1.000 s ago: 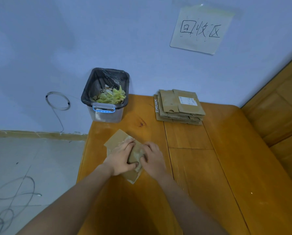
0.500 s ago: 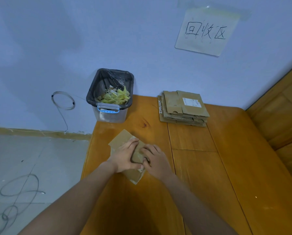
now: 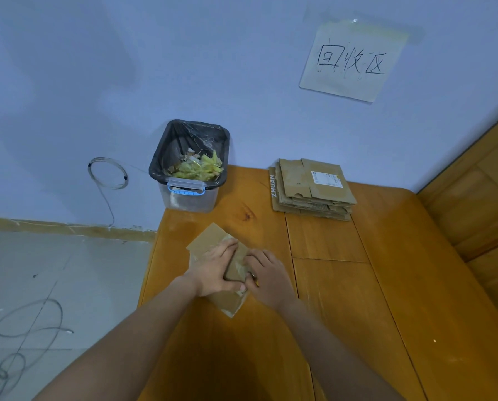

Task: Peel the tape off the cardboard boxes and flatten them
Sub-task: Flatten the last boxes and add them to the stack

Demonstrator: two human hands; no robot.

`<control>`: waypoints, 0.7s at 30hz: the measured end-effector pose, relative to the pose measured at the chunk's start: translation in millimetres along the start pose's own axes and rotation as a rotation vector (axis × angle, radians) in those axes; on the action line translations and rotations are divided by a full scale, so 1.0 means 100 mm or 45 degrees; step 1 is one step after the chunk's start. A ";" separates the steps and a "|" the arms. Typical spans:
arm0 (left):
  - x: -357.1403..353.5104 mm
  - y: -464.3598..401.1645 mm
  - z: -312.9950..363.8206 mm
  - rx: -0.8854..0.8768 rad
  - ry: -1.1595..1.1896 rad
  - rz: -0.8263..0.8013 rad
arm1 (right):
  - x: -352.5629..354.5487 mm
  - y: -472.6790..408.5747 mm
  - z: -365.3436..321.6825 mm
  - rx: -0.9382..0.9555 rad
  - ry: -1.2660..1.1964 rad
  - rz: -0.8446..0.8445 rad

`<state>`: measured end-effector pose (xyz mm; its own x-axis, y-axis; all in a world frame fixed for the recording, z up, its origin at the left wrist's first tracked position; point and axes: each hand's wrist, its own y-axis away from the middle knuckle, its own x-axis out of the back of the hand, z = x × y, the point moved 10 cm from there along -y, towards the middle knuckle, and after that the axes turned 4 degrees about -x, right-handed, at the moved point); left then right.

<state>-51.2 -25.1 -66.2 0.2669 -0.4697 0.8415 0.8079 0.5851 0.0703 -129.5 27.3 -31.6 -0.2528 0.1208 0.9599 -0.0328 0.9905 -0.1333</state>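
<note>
While the left hand (image 3: 216, 270) lies flat on the cardboard box (image 3: 213, 237) under its palm on the bench (image 3: 329, 299), the right hand (image 3: 266, 273) beside it seems to pinch tape; pull low, slowly, pressing firmly.

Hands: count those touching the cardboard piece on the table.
2. The left hand presses the cardboard piece from the left; the right hand grips its right edge. Fingertips partly hidden.
</note>
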 end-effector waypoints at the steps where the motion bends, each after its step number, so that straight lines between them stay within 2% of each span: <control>1: -0.01 0.00 0.00 -0.011 -0.034 -0.018 | 0.00 -0.01 -0.01 0.010 0.004 -0.011; 10: -0.03 -0.04 -0.02 -0.006 -0.063 -0.059 | -0.05 -0.03 -0.22 0.212 0.040 -0.133; 15: -0.03 -0.05 -0.02 0.000 -0.045 -0.081 | 0.11 -0.06 -0.24 0.275 0.121 0.035; 21: -0.04 -0.08 0.00 -0.020 -0.077 -0.101 | 0.17 -0.20 -0.30 0.320 0.157 0.077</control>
<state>-58.6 -28.2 -69.9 0.1701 -0.4731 0.8645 0.8335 0.5371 0.1299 -104.1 11.3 -5.3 -0.1429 0.2014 0.9690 -0.2641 0.9358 -0.2335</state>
